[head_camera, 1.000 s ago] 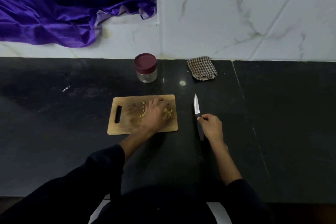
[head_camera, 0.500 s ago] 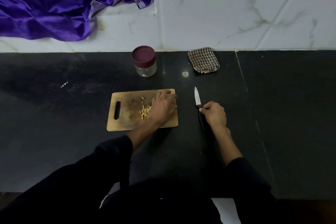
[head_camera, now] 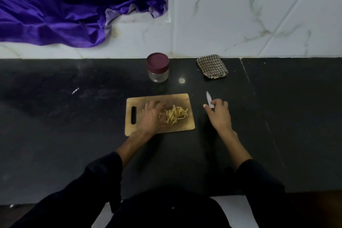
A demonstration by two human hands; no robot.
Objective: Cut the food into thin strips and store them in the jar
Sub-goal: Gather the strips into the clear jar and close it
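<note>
Strips (head_camera: 174,116) heaped against your flat, empty left hand (head_camera: 151,116) may scatter if swept hastily, while your right hand (head_camera: 218,114) grips the knife (head_camera: 209,99) beside them.

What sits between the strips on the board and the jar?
Head view: only bare board and dark counter between the strips and the lidded jar.
</note>
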